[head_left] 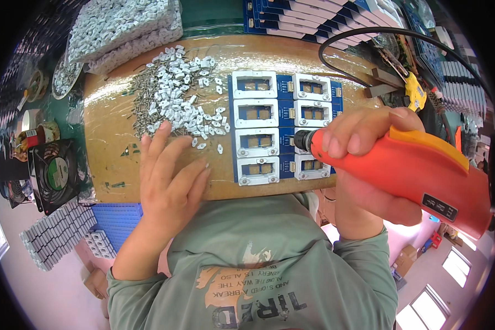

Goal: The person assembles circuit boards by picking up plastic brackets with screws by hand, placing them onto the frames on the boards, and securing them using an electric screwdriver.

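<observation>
My right hand (363, 135) is wrapped round a red electric screwdriver (390, 165) with a yellow strip on its side. Its black tip points left, over the right column of white rectangular frames (257, 113) on a blue circuit board (286, 132). Screws show in some frames' corners; the driver hides part of the right column. On the left, my left hand (173, 184) has its fingers spread, with the fingertips at the near edge of a heap of small screws (141, 107). Small white plastic pieces (177, 93) lie mixed in beside the screws.
Bags of white pieces (124, 33) stand at the back left, near a black fan (54, 175). Stacked boards with white frames (313, 16) fill the back. A black cable (379, 30) arches over the right, near a yellow tool (415, 92).
</observation>
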Motion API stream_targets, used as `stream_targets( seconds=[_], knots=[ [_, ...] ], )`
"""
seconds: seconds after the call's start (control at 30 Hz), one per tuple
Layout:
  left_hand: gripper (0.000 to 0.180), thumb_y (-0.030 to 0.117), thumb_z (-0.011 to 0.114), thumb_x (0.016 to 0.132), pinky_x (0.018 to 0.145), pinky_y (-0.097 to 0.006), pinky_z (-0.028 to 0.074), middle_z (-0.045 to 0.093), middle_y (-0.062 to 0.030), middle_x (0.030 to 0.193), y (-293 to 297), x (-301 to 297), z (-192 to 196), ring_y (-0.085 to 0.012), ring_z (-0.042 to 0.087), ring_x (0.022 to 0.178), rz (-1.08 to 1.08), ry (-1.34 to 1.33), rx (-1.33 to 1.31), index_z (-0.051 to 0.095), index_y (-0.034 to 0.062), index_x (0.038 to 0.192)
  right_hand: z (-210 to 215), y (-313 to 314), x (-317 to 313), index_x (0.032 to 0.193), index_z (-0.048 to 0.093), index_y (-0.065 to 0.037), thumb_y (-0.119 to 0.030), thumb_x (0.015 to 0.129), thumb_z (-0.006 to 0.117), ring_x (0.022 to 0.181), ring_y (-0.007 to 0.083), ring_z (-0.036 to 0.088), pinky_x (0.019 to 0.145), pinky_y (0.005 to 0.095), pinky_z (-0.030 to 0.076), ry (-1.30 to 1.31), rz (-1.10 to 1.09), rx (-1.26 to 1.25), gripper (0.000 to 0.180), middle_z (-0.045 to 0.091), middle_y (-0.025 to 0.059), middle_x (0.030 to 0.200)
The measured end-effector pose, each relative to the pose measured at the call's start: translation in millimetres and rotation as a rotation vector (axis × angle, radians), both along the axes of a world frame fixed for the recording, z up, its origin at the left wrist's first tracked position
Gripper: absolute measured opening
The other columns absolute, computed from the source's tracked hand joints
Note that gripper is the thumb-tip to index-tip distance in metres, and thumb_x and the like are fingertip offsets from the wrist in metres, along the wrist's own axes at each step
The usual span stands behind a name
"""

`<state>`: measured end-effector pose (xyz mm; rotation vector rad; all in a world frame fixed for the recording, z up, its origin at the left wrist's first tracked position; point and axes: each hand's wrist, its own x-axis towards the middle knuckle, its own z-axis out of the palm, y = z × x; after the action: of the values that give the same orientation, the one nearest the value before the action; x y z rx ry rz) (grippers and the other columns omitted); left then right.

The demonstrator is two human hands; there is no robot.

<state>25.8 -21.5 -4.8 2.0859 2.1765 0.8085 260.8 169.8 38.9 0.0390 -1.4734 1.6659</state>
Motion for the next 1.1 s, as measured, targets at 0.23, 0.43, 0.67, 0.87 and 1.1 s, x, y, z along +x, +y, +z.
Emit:
stream_targets(
  seconds=[0.23,0.43,0.67,0.87,1.1],
  knots=[
    [0.017,0.007,0.081,0.074,0.114,-0.063,0.039,0.065,-0.0143,0.127,40.5,9.1,11.2,-0.0442,0.052,0.137,-0.152,-0.089,0.131,0.070,0.0056,0.087,20.4,8.2,8.8,0.156,0.036,-0.003,-0.080,0.081,0.069,0.088,0.0261,0.064,0.077,0.0414,0.056,-0.120,-0.031,0.174,0.113,0.061,0.0104,0.105],
    [0.019,0.004,0.078,0.069,0.113,-0.063,0.041,0.063,-0.0145,0.126,84.5,28.1,4.6,-0.0422,0.054,0.135,-0.206,-0.180,0.190,0.067,0.0054,0.084,22.2,22.5,-11.0,0.157,0.034,-0.002,-0.076,0.080,0.074,0.090,0.0282,0.064,0.078,0.0425,0.056,-0.088,0.130,0.192,0.114,0.062,0.0120,0.108],
    [0.020,0.002,0.077,0.068,0.115,-0.060,0.041,0.062,-0.0134,0.121,90.9,30.0,-8.9,-0.0406,0.055,0.133,-0.193,-0.212,0.205,0.066,0.0050,0.084,24.1,33.8,-31.6,0.159,0.033,-0.002,-0.072,0.078,0.079,0.093,0.0307,0.065,0.078,0.0438,0.056,-0.064,0.280,0.204,0.116,0.062,0.0139,0.111],
    [0.022,0.004,0.078,0.068,0.117,-0.059,0.039,0.062,-0.0135,0.121,88.0,30.7,-12.0,-0.0399,0.054,0.134,-0.156,-0.249,0.191,0.066,0.0051,0.086,37.2,-9.6,-29.9,0.159,0.031,-0.002,-0.069,0.078,0.081,0.094,0.0312,0.064,0.078,0.0438,0.055,-0.220,0.044,-0.108,0.116,0.063,0.0147,0.111],
    [0.021,0.006,0.078,0.069,0.117,-0.058,0.039,0.062,-0.0140,0.122,89.0,34.1,-14.0,-0.0397,0.053,0.134,-0.140,-0.278,0.222,0.068,0.0040,0.088,24.0,11.3,-45.1,0.149,0.041,-0.006,-0.071,0.076,0.081,0.089,0.0298,0.064,0.077,0.0420,0.055,-0.076,0.252,0.121,0.106,0.062,0.0142,0.108]
  ],
)
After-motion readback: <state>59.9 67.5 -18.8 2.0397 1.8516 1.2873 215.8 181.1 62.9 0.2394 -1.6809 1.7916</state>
